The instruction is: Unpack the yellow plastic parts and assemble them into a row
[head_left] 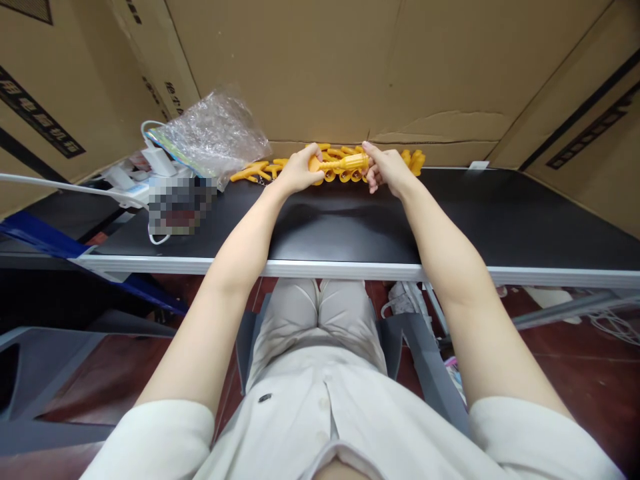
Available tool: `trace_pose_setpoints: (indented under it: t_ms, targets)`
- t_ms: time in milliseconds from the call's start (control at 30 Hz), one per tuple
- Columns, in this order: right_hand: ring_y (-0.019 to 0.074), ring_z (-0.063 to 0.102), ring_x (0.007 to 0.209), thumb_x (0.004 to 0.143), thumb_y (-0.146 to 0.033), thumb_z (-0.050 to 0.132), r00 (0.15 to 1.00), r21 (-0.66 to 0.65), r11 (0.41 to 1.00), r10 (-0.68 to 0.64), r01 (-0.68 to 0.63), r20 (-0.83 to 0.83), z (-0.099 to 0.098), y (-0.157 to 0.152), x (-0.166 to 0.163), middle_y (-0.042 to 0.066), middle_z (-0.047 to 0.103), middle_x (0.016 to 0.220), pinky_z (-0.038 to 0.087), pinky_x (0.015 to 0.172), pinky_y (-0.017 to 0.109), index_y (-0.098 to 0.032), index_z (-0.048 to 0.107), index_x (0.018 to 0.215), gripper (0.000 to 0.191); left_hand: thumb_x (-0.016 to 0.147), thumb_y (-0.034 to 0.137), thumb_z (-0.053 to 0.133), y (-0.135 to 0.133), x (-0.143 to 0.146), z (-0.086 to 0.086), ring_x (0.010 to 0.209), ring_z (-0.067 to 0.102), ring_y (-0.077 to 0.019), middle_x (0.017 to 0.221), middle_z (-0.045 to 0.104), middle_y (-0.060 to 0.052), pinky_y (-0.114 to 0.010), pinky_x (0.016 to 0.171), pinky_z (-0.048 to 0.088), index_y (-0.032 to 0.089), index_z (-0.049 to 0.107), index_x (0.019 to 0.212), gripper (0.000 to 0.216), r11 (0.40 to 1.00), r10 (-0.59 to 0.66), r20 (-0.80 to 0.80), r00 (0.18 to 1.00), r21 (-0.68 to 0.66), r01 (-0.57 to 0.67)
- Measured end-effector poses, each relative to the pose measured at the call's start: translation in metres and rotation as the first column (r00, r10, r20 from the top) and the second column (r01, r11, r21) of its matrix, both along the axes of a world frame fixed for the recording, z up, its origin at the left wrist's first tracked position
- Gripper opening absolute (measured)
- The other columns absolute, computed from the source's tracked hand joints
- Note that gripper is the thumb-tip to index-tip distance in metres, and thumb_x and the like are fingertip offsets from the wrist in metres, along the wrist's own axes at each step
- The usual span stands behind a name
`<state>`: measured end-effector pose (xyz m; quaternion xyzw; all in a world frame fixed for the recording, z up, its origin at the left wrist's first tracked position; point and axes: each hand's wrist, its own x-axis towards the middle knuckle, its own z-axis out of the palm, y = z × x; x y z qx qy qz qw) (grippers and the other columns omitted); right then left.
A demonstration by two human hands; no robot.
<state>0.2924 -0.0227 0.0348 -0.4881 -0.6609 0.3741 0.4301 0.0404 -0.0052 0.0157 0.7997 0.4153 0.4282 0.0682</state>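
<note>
Both of my hands hold a yellow plastic piece point(345, 163) level above the far side of the black table. It has a thin, twisted-looking shaft and a wider ribbed cylinder at its right end. My left hand point(299, 171) pinches its flat left end between thumb and fingers. At the ribbed end, my right hand point(389, 168) grips with thumb and fingers, partly covering it. Just behind and below lies a row of similar yellow plastic pieces point(250, 171), some with round cup-like ends, partly hidden by my hands. Their exact kind I cannot tell.
Cardboard walls point(320, 73) enclose the back and sides of the black table point(345, 233). To the left are a crumpled clear plastic bag point(215, 130), a white power strip with plugs point(160, 162), a white cable point(65, 184) and a blurred-out object point(181, 207).
</note>
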Motion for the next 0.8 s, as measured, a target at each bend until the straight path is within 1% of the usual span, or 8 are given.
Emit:
trace_pose_setpoints:
  t_ms: [200, 300, 367, 467, 533, 600, 700, 800]
  targets:
    - [0.0203, 0.073, 0.065, 0.090, -0.091, 0.043, 1.000, -0.088, 0.996, 0.003, -0.002, 0.020, 0.004, 0.000, 0.002, 0.007, 0.063, 0.067, 0.058, 0.058, 0.027, -0.014, 0.066, 0.092, 0.080, 0.070, 0.009, 0.072, 0.010, -0.004, -0.006, 0.086, 0.061, -0.0215, 0.080, 0.052, 0.001, -0.041, 0.092, 0.050, 0.023, 0.055, 0.090, 0.030, 0.999, -0.012, 0.019, 1.000, 0.039, 0.011]
    - [0.0173, 0.073, 0.063, 0.092, -0.075, 0.064, 0.999, -0.071, 0.997, 0.031, -0.031, 0.009, 0.012, -0.008, 0.006, 0.006, 0.070, 0.081, 0.057, 0.056, 0.026, -0.016, 0.066, 0.104, 0.061, 0.069, 0.007, 0.074, 0.012, -0.006, -0.006, 0.086, 0.060, -0.0219, 0.078, 0.050, 0.002, -0.041, 0.092, 0.050, 0.023, 0.055, 0.089, 0.032, 0.999, -0.014, 0.029, 0.999, 0.040, 0.013]
    - [0.0168, 0.074, 0.066, 0.086, -0.056, 0.084, 0.997, -0.036, 0.997, 0.073, -0.074, -0.007, 0.015, -0.014, 0.009, 0.004, 0.073, 0.089, 0.058, 0.057, 0.025, -0.018, 0.065, 0.111, 0.049, 0.068, 0.007, 0.074, 0.013, -0.007, -0.006, 0.084, 0.060, -0.0213, 0.077, 0.049, 0.002, -0.041, 0.091, 0.050, 0.023, 0.055, 0.088, 0.032, 0.999, -0.022, 0.031, 0.999, 0.033, 0.021]
    - [0.0167, 0.073, 0.067, 0.075, -0.035, 0.096, 0.993, -0.015, 0.993, 0.113, -0.113, -0.019, 0.016, -0.017, 0.011, 0.002, 0.073, 0.088, 0.059, 0.060, 0.026, -0.019, 0.064, 0.109, 0.049, 0.070, 0.010, 0.075, 0.013, -0.008, -0.006, 0.083, 0.059, -0.0204, 0.076, 0.049, 0.003, -0.041, 0.090, 0.051, 0.023, 0.054, 0.087, 0.030, 0.998, -0.046, 0.043, 0.998, 0.037, 0.044]
    - [0.0159, 0.072, 0.065, 0.078, -0.038, 0.094, 0.993, -0.016, 0.993, 0.116, -0.116, -0.011, 0.014, -0.016, 0.010, 0.003, 0.072, 0.083, 0.060, 0.061, 0.027, -0.019, 0.063, 0.102, 0.043, 0.071, 0.014, 0.076, 0.013, -0.008, -0.006, 0.082, 0.059, -0.0198, 0.076, 0.049, 0.003, -0.040, 0.089, 0.051, 0.023, 0.054, 0.086, 0.029, 0.997, -0.064, 0.052, 0.997, 0.046, 0.062]
    - [0.0162, 0.070, 0.063, 0.085, -0.051, 0.086, 0.994, -0.033, 0.993, 0.109, -0.109, 0.008, 0.011, -0.013, 0.007, 0.004, 0.070, 0.078, 0.060, 0.062, 0.029, -0.019, 0.064, 0.094, 0.040, 0.072, 0.016, 0.078, 0.012, -0.008, -0.005, 0.080, 0.058, -0.0189, 0.076, 0.049, 0.003, -0.039, 0.087, 0.052, 0.023, 0.053, 0.086, 0.029, 0.996, -0.074, 0.051, 0.996, 0.050, 0.071]
    - [0.0193, 0.070, 0.063, 0.091, -0.074, 0.067, 0.995, -0.060, 0.994, 0.091, -0.089, 0.026, 0.007, -0.008, 0.003, 0.005, 0.065, 0.066, 0.063, 0.064, 0.034, -0.019, 0.063, 0.086, 0.055, 0.071, 0.015, 0.079, 0.012, -0.007, -0.004, 0.077, 0.057, -0.0179, 0.075, 0.049, 0.003, -0.038, 0.085, 0.052, 0.023, 0.052, 0.086, 0.032, 0.996, -0.077, 0.045, 0.996, 0.057, 0.074]
    - [0.0236, 0.073, 0.069, 0.090, -0.086, 0.055, 0.997, -0.066, 0.996, 0.067, -0.064, 0.040, 0.005, -0.005, 0.001, 0.005, 0.060, 0.062, 0.064, 0.068, 0.037, -0.018, 0.063, 0.085, 0.068, 0.071, 0.016, 0.080, 0.012, -0.007, -0.004, 0.076, 0.057, -0.0175, 0.075, 0.048, 0.004, -0.038, 0.085, 0.052, 0.023, 0.052, 0.086, 0.033, 0.995, -0.081, 0.046, 0.996, 0.064, 0.078]
